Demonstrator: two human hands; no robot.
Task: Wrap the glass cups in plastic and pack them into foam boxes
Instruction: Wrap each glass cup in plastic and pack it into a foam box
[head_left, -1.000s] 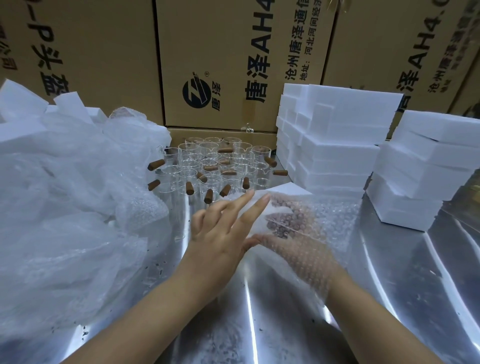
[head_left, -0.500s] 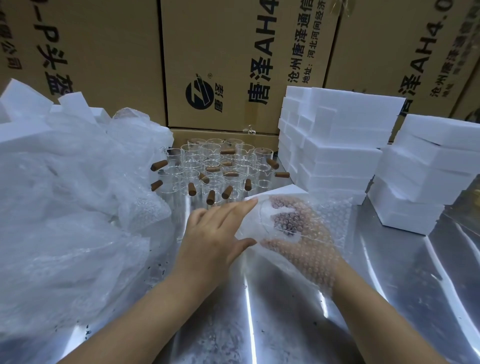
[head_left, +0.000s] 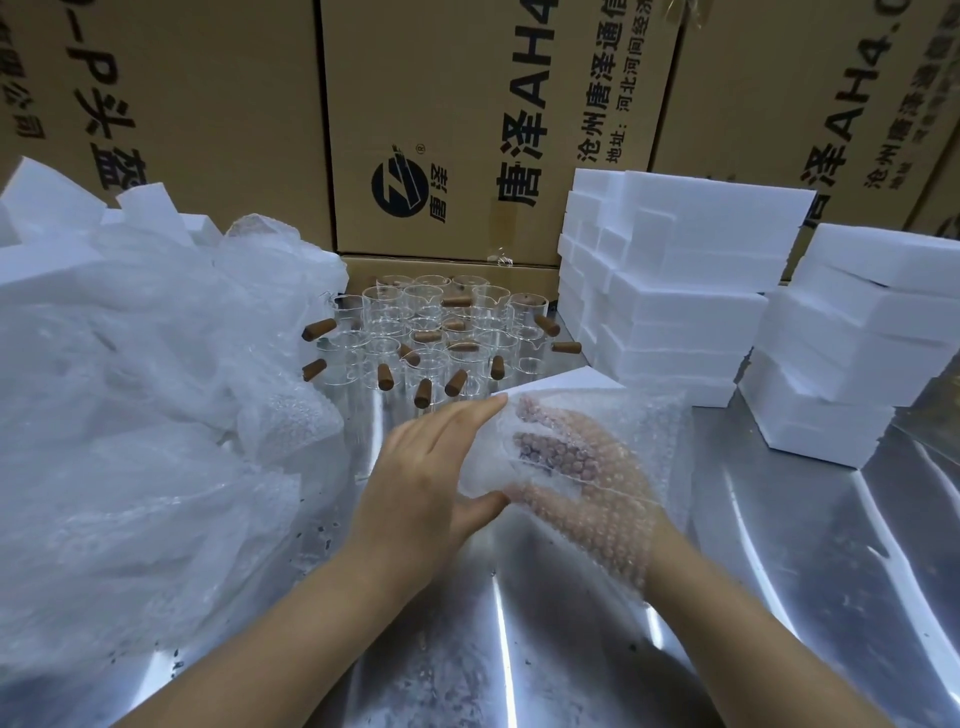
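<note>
Bubble wrap (head_left: 655, 427) over right hand (head_left: 576, 470)

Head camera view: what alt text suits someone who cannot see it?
A person's left hand grips the edge of a bubble wrap sheet covering the right hand, above a metal table. Behind stand glass cups with brown handles, white foam boxes and cardboard cartons.

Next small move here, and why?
Probably free the left hand and reach for a front glass cup. The right hand lies spread beneath a layer of bubble wrap, no cup shows in it, and the cups stand just behind.
</note>
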